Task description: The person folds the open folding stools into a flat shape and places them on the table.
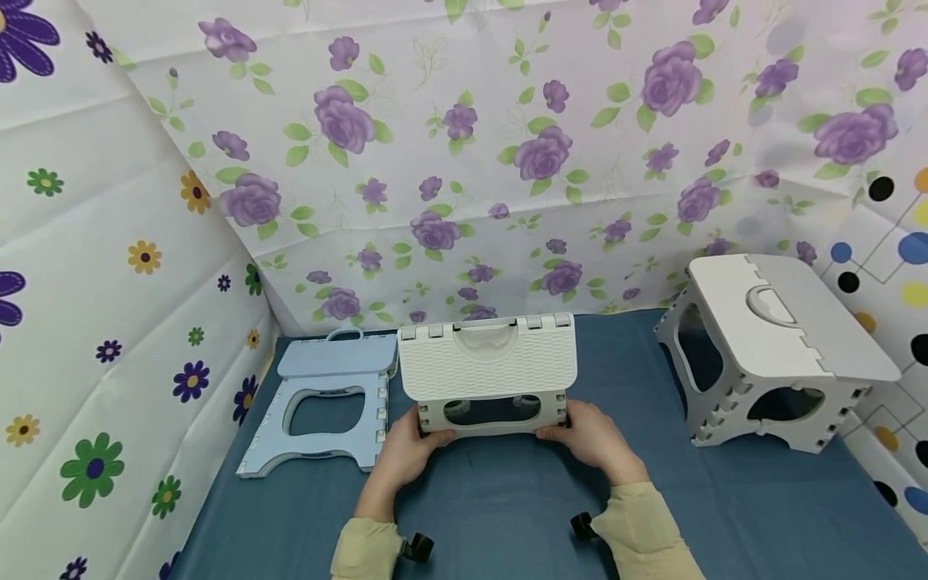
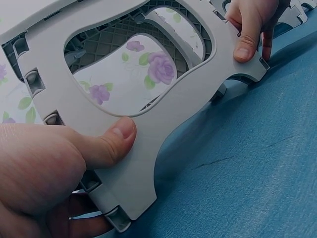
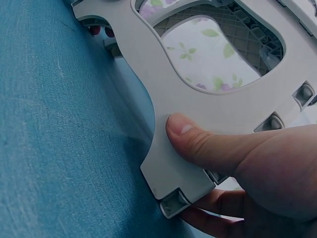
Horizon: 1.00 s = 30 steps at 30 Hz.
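Note:
An off-white folding step stool [image 1: 487, 370] stands in the middle, its textured top tilted toward me and a handle at its far edge. My left hand [image 1: 404, 451] grips the lower left corner of its near leg panel. In the left wrist view, the thumb [image 2: 116, 144] presses the panel's face and the fingers curl behind its hinged edge. My right hand [image 1: 590, 439] holds the lower right corner likewise; the right wrist view shows its thumb [image 3: 190, 136] on the face and fingers underneath. The fingertips behind the panel are partly hidden.
A light-blue folding stool [image 1: 329, 364] lies folded at the left, close beside the off-white one. Unfolded, a grey-white stool [image 1: 739, 322] stands at the right. Blue cloth [image 1: 500, 515] covers the table; flowered sheets [image 1: 464, 177] hang behind and at the left.

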Motion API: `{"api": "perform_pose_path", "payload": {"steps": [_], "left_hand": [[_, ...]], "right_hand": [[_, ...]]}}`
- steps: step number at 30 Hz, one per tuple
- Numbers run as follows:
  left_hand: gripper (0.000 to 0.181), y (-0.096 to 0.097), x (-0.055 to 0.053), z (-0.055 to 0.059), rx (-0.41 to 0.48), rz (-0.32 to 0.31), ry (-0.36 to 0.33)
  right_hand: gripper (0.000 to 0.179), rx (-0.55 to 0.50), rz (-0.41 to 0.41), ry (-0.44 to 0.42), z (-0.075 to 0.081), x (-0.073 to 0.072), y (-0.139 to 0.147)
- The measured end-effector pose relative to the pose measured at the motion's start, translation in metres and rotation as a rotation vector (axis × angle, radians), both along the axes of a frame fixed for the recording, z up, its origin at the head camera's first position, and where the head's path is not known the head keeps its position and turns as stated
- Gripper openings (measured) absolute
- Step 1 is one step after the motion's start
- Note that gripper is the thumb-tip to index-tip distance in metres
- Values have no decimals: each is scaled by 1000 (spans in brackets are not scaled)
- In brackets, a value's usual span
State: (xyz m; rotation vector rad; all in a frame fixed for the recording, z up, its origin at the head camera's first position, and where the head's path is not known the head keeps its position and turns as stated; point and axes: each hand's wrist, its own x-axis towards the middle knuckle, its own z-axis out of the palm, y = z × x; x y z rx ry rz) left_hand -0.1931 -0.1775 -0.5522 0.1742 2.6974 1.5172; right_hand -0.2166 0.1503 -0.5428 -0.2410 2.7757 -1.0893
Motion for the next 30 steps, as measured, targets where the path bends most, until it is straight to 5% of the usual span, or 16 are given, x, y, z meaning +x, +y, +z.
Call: {"api": "perform_pose_path", "payload": {"steps": [16, 30], "left_hand": [[48, 4, 1, -3, -15, 38, 87], [45, 6, -1, -3, -24, 56, 77]], "right_hand": [[36, 2, 1, -1, 3, 2, -1], [35, 3, -29, -12, 1, 0, -1]]}}
